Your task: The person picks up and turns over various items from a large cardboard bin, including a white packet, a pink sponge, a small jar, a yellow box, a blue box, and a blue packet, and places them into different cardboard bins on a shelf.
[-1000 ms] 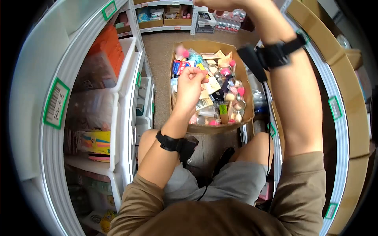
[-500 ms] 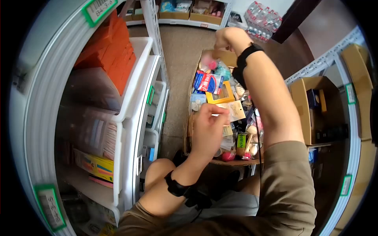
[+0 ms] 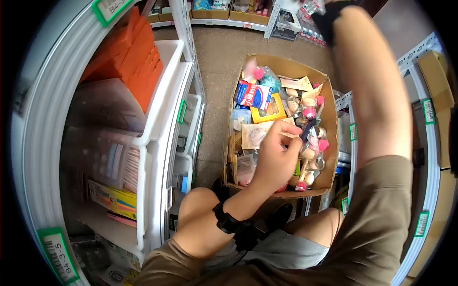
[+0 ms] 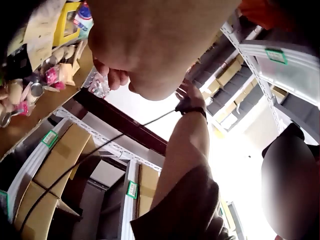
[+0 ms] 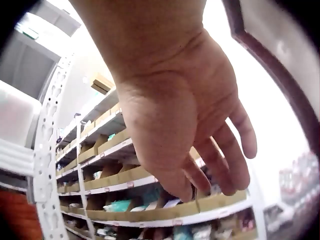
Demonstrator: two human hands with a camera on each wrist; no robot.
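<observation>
Over the cardboard box [image 3: 331,157], my left hand [image 3: 279,155] hovers with its fingers loosely curled and the thumb near the forefinger; nothing shows between them. Packets, a yellow-framed box [image 3: 267,114], a blue-and-red packet [image 3: 253,94] and pink-topped items lie inside the box under and around it. The left wrist view shows its palm side [image 4: 145,55] large and near. My right hand [image 5: 185,115] is raised away from the box, fingers relaxed and slightly spread, holding nothing visible; the head view cuts it off at the top edge, beyond the black wristband [image 3: 331,19].
White shelving with bins and orange packages [image 3: 129,52] rises on the left. More shelving with cardboard boxes [image 3: 436,95] stands on the right. Beyond the floor [image 3: 217,57] are a low shelf [image 3: 229,22] and bottle packs [image 3: 312,33]. A cable [image 4: 115,137] crosses the left wrist view.
My right hand has moved up and away from the far end of the box, uncovering its contents. My left hand has shifted rightward over the box, its fingers still curled.
</observation>
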